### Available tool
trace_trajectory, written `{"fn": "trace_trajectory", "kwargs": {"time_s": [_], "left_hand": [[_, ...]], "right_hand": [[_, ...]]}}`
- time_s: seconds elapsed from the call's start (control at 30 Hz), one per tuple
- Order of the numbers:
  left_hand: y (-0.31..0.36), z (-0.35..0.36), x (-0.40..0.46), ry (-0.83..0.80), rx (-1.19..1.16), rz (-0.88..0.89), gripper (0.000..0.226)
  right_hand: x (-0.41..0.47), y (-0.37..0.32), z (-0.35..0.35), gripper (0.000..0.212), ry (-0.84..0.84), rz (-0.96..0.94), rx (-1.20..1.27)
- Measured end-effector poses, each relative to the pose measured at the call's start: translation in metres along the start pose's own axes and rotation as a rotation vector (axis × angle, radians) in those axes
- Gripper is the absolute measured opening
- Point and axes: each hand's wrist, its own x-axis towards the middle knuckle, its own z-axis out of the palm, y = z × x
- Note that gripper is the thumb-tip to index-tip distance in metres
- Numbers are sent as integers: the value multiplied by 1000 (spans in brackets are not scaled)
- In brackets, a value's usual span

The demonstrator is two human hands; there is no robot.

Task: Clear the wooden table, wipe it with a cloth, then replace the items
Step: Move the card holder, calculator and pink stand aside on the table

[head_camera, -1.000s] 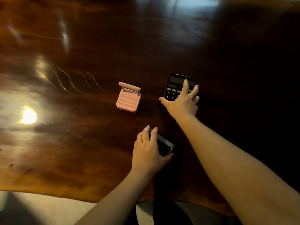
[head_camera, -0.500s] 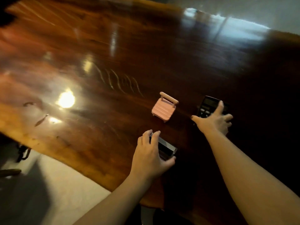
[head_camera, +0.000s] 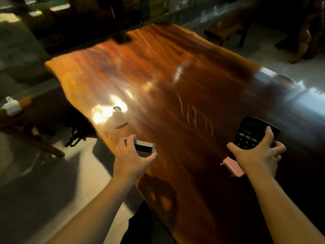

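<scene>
A glossy wooden table [head_camera: 158,81] stretches away from me. My left hand [head_camera: 131,157] grips a small dark box with a silver rim [head_camera: 144,146] over the table's near left edge. My right hand [head_camera: 258,154] holds a black calculator [head_camera: 251,135], tilted and lifted off the wood. A small pink chair-shaped holder [head_camera: 232,166] lies on the table just under and left of my right wrist, partly hidden by it.
A dark wooden bench [head_camera: 226,30] stands beyond the table's far right. A low wooden stand with a white object [head_camera: 11,107] sits at the left, over a pale floor [head_camera: 44,182]. A dark thing [head_camera: 123,38] rests at the table's far edge.
My view has swung left and up, showing the whole table. My right hand has closed on the calculator and raised it. My left hand has lifted the small box toward the left edge.
</scene>
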Motion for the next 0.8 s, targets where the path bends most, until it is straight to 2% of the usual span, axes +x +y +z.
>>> {"fn": "trace_trajectory", "kwargs": {"time_s": [0.13,0.3,0.47,0.6,0.8], "left_hand": [[-27,-24,51,95,-18,-109,95],[-78,-47,127,100,-29,-203,101],[-121,-45,185,103,-33,-299,104],[-142,-32,212,107,-3,-325,103],[-162,-9,222,76,7,-317,105]], "right_hand": [[-11,-75,31,121,-81,-122,2],[-31,-179,99,120,-213,-296,-15],[-57,-252,176,118,-308,-428,-47],[-76,-287,228,120,-367,-474,-78],[-97,-304,282,126,-415,-487,-113]]}}
